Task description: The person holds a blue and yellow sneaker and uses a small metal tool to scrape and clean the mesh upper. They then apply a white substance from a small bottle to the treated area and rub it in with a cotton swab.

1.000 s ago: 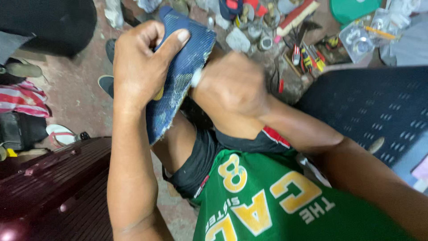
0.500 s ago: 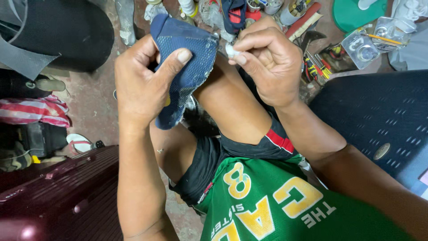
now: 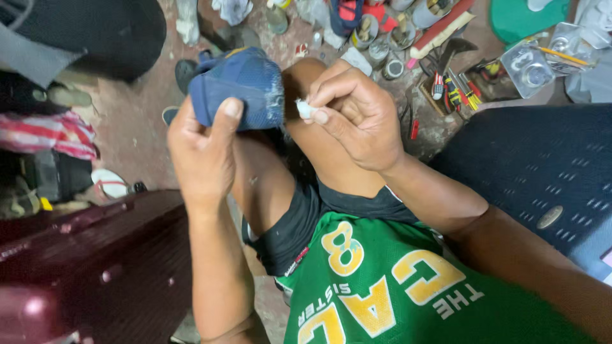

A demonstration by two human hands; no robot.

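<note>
My left hand [image 3: 203,145] grips a blue shoe [image 3: 239,86] by its lower edge, thumb pressed on the fabric, holding it up over my knees. Beside it, my right hand [image 3: 354,113] pinches a small white wad [image 3: 305,109] between thumb and fingertips, right at the shoe's worn right edge. I cannot tell what the white piece is made of. I sit on the ground in a green shirt and black shorts.
A dark red suitcase [image 3: 95,267] lies at the lower left. A navy perforated panel [image 3: 542,165] fills the right. Tins, screwdrivers [image 3: 456,89] and a clear plastic box [image 3: 535,60] litter the floor beyond my knees. A black bag [image 3: 95,32] sits at upper left.
The shoe has been turned and tilted, its blue upper now facing me. My right hand drew back from behind the shoe and now holds the white wad at its edge.
</note>
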